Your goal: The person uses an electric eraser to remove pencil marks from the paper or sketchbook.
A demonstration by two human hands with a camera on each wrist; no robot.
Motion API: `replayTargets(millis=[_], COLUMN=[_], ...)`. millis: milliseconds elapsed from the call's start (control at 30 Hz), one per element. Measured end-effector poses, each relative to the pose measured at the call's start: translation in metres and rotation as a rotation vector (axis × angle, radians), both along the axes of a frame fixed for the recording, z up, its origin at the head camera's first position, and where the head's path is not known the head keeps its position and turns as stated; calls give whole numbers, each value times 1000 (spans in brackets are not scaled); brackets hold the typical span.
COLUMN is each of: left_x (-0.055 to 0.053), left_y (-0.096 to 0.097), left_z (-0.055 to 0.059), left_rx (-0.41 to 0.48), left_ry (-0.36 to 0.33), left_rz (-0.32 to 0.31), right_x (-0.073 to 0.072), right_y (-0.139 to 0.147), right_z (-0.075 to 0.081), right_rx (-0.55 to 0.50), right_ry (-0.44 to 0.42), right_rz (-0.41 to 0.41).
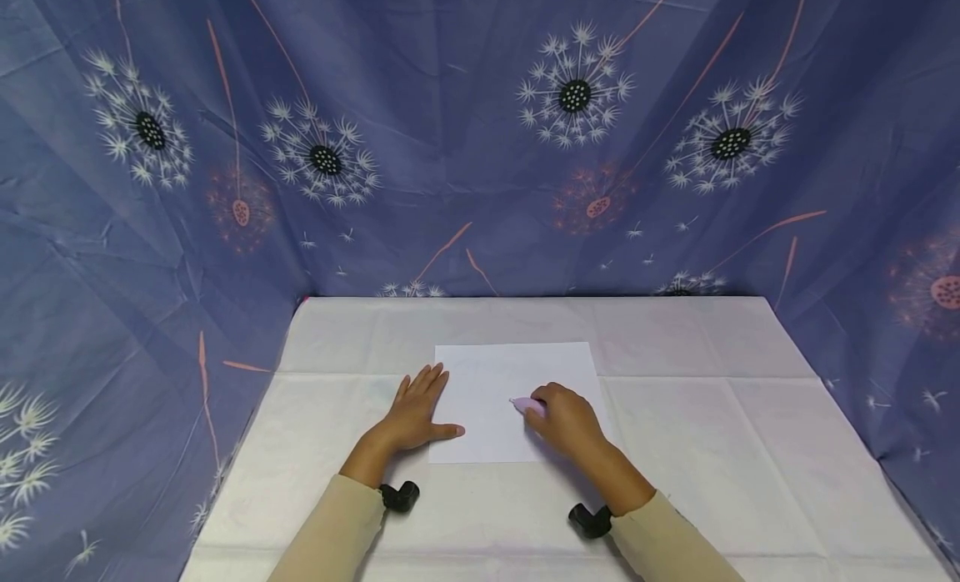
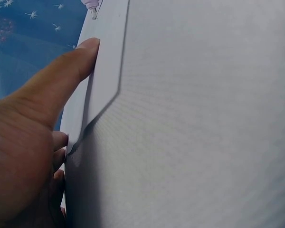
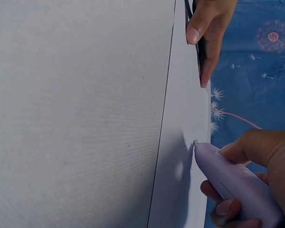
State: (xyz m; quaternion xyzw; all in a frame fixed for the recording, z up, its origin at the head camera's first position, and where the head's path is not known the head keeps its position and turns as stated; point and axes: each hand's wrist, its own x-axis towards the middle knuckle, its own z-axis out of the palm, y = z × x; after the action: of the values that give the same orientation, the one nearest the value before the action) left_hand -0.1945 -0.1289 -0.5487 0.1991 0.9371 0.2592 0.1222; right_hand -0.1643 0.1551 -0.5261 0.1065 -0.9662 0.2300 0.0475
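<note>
Nearest are two pale sleeves [image 1: 330, 532], a black fitting [image 1: 590, 521] at each wrist. Beyond the cuffs, the left hand [image 1: 415, 419] lies spread and grasps nothing, its thumb on a sheet of paper [image 1: 487, 378] and its fingers along the left edge. The right hand [image 1: 567, 423] grips a lilac hand tool [image 3: 237, 183] around its thick body, the narrow tip over the middle of the sheet; whether it touches the paper I cannot tell.

The tool looks light, stiff and smooth, perhaps a little slippery, so the wide body behind the tip seems the place to hold. The paper should be thin and easily creased or shifted, best steadied flat near an edge. It lies on a white tablecloth [image 1: 675, 449]; behind hangs a blue dandelion-print curtain [image 1: 450, 148].
</note>
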Motion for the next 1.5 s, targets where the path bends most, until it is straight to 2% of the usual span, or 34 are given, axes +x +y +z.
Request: replayTargets(millis=[200,1000,1500], left_x=[1,-2,-2], left_y=[-1,-1,0], left_z=[1,-4,-1], left_rx=[0,-22,-23], left_ry=[-4,7,5], left_rz=[-6,-7,-6], right_x=[0,2,3], right_y=[0,-1,-2], right_z=[0,-1,-1], right_rx=[-4,-14,-8], right_ry=[-14,19,19], right_rz=[6,27,30])
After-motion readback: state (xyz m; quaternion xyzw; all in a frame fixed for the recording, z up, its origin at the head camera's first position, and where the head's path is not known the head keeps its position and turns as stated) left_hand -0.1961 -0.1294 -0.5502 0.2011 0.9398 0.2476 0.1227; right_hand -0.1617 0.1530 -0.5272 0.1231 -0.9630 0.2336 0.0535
